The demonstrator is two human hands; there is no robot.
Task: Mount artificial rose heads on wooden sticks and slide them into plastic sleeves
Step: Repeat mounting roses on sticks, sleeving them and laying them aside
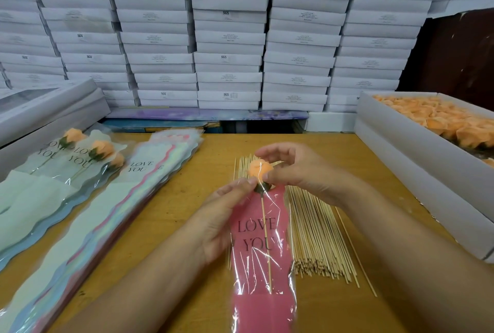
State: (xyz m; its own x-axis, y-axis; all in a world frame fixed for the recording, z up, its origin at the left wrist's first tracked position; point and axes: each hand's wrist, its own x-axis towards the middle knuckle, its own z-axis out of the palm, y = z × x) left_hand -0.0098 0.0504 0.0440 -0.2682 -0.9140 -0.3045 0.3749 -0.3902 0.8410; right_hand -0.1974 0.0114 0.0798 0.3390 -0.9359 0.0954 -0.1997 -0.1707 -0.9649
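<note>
Fingers [247,181] pinching sleeve [263,247], rose [258,169]

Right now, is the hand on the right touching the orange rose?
Touching. The head view shows the right hand's fingertips pressed against the side of the orange rose head, no gap between them, above the pink sleeve.

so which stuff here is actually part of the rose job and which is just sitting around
In use: rose head, stick, pink sleeve, loose sticks, sleeve stack, rose box, finished roses.
Lying about: stacked white boxes, grey box.
</note>
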